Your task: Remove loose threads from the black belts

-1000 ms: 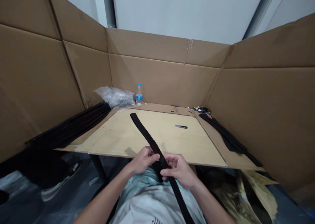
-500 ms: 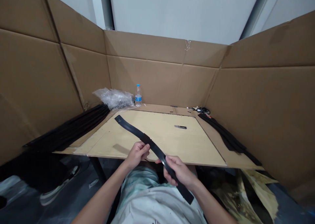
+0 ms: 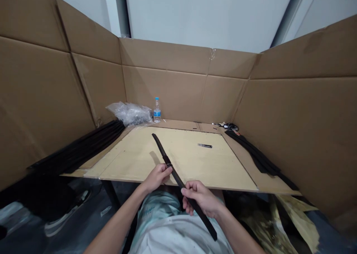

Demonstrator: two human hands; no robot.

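Observation:
I hold a long black strip (image 3: 178, 177) edge-up in both hands, above the near edge of the wooden board (image 3: 184, 157). My left hand (image 3: 158, 176) pinches it near its middle. My right hand (image 3: 200, 199) is wrapped round it lower down, over my lap. The strip's far end points out over the board; its near end hangs past my right wrist.
A small knife (image 3: 205, 145) lies on the board's right half. A pile of black strips (image 3: 80, 148) lies at the left, another pile of strips (image 3: 256, 155) at the right. A water bottle (image 3: 157, 110) and crumpled plastic wrap (image 3: 129, 112) stand at the back. Cardboard walls (image 3: 301, 116) surround the table.
The strip has been turned from lying flat to standing on its edge, and its far end swung left, then back toward the middle. Both hands stay closed on it.

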